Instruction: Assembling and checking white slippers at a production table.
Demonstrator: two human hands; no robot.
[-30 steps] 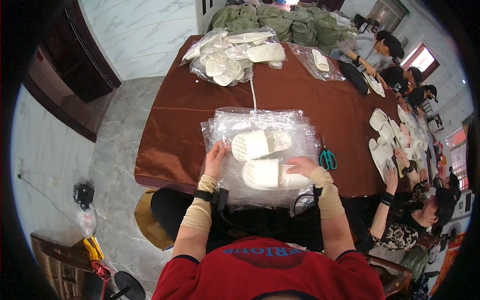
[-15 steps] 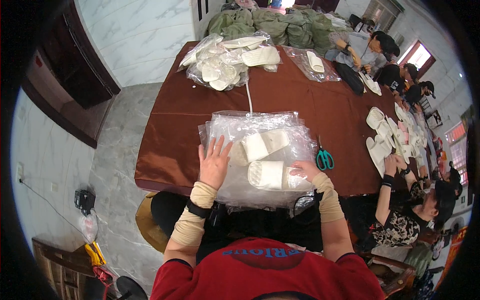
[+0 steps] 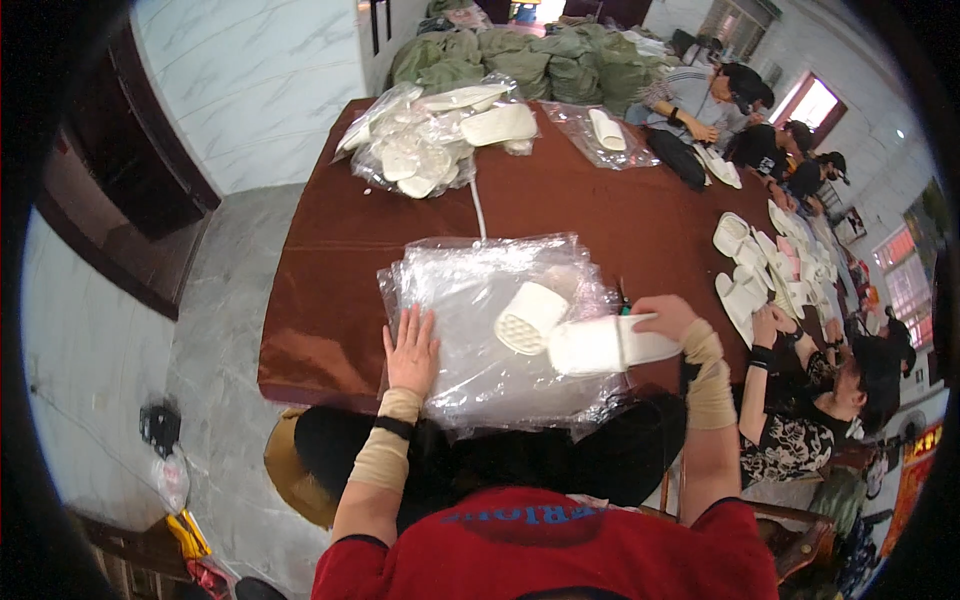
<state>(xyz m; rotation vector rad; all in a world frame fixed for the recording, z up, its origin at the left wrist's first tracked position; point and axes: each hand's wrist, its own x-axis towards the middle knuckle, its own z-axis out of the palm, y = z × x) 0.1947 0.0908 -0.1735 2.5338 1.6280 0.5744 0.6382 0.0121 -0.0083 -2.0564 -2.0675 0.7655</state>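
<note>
We rest left hand [image 3: 410,355] flat on plastic bags [image 3: 470,325], fingers straight, released; right hand [image 3: 666,318] grasps white slipper [image 3: 588,346] in fingers.

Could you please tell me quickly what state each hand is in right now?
Left hand: open, laid flat on the stack of clear plastic bags.
Right hand: closed, holding a white, wide-strapped slipper by its edge.

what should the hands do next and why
Probably ease the white slipper in the right hand off the clear bags to the right: it overlaps them, and the left hand lies flat at their left side, perhaps able to steady them.
</note>
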